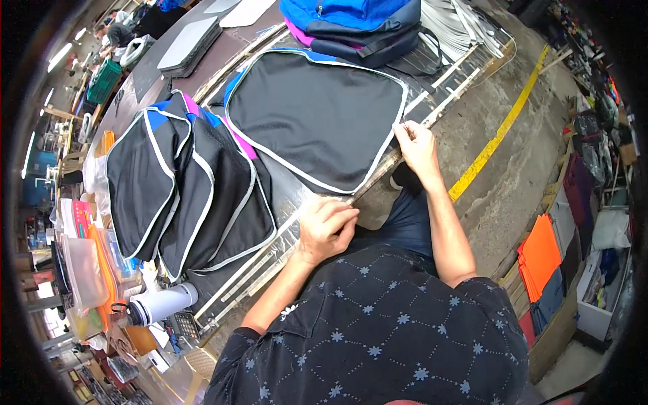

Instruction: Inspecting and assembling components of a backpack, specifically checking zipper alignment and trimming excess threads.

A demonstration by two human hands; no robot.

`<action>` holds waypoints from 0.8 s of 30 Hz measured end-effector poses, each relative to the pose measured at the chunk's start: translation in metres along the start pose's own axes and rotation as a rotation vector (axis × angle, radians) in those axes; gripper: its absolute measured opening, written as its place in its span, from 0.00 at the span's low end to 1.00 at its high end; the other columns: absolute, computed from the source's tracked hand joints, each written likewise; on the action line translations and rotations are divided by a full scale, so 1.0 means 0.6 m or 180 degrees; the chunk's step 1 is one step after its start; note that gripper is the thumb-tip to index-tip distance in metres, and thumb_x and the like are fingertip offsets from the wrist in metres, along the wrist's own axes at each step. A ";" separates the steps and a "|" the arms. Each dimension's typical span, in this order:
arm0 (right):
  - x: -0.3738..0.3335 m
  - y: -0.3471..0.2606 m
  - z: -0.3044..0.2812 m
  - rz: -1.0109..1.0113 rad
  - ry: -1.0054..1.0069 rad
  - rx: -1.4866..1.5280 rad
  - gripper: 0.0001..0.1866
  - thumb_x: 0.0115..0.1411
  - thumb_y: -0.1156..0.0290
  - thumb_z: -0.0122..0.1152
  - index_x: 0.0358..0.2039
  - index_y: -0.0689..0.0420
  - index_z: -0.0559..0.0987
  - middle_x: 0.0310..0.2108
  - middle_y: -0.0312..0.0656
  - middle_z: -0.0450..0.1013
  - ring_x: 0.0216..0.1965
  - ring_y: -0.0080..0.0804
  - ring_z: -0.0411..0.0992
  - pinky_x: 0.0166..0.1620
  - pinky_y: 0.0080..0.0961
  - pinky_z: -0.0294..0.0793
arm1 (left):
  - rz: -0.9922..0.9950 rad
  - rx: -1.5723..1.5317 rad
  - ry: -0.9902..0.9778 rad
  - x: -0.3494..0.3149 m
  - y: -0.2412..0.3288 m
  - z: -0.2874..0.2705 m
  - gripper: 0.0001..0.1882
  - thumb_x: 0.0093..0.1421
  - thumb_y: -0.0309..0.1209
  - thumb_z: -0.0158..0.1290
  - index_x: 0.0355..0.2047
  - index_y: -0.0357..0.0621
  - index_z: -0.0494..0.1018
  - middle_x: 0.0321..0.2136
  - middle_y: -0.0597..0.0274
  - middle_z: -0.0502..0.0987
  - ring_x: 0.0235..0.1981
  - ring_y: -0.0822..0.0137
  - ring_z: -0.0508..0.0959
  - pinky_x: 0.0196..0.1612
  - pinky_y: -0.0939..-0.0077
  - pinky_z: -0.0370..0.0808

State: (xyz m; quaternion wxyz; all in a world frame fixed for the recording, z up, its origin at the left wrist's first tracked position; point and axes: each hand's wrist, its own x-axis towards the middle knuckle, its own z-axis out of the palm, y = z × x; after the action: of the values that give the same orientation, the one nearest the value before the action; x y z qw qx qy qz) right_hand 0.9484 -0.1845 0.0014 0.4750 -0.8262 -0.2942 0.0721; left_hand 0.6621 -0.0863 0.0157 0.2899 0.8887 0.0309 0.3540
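Black fabric panel [317,111] edged in pale piping lies flat on the bench [289,183], ahead of both hands in the head view, with a blue patch along its far edge. The right hand [420,147] pinches the piped edge at the panel's right side between thumb and fingers. The left hand [327,229] is loosely curled just beside the panel's near corner; whether it grips anything, I cannot tell.

To the left of the left hand, more black piped pieces [202,192] lie overlapping in a fanned pile, with blue and magenta showing at their far ends. Nearer the body on that side are a white bottle [165,304], tilted on its side, and a dark calculator [183,325]. Beyond both hands and the panel sits a blue bag [358,20], with a bundle of whitish strips [453,30] to its right. Right of the right hand, a yellow line [503,125] crosses the floor.
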 end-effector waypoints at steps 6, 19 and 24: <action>-0.018 -0.052 -0.085 0.0154 -0.2149 0.0188 0.18 0.68 0.62 0.74 0.25 0.59 0.82 0.20 0.27 0.69 0.23 0.15 0.63 0.27 0.24 0.64 | -0.2918 -0.1670 0.1733 -0.054 -0.056 0.021 0.14 0.71 0.24 0.62 0.50 0.44 0.67 0.35 0.69 0.71 0.32 0.78 0.71 0.34 0.80 0.70; 0.243 -0.109 0.101 -0.1287 -0.0343 -0.1667 0.24 0.64 0.48 0.73 0.49 0.54 0.88 0.46 0.46 0.85 0.45 0.47 0.84 0.48 0.40 0.83 | -0.3100 -0.1455 0.1381 -0.049 -0.110 0.007 0.34 0.70 0.25 0.65 0.68 0.40 0.58 0.33 0.71 0.73 0.29 0.81 0.69 0.33 0.84 0.68; 0.216 -0.080 0.024 0.0265 -0.0954 0.1939 0.17 0.72 0.61 0.70 0.50 0.62 0.87 0.47 0.39 0.85 0.47 0.26 0.81 0.53 0.29 0.80 | -0.2604 -0.1958 0.1921 -0.049 -0.075 -0.015 0.32 0.73 0.21 0.59 0.71 0.39 0.57 0.40 0.67 0.77 0.31 0.82 0.72 0.35 0.86 0.70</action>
State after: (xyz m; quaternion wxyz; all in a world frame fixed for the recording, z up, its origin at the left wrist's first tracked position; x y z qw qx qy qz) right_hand 1.0285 -0.0836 0.0544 0.6482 -0.6379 -0.2916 0.2966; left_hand 0.6409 -0.0520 -0.0212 0.6254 0.5399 0.3480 0.4432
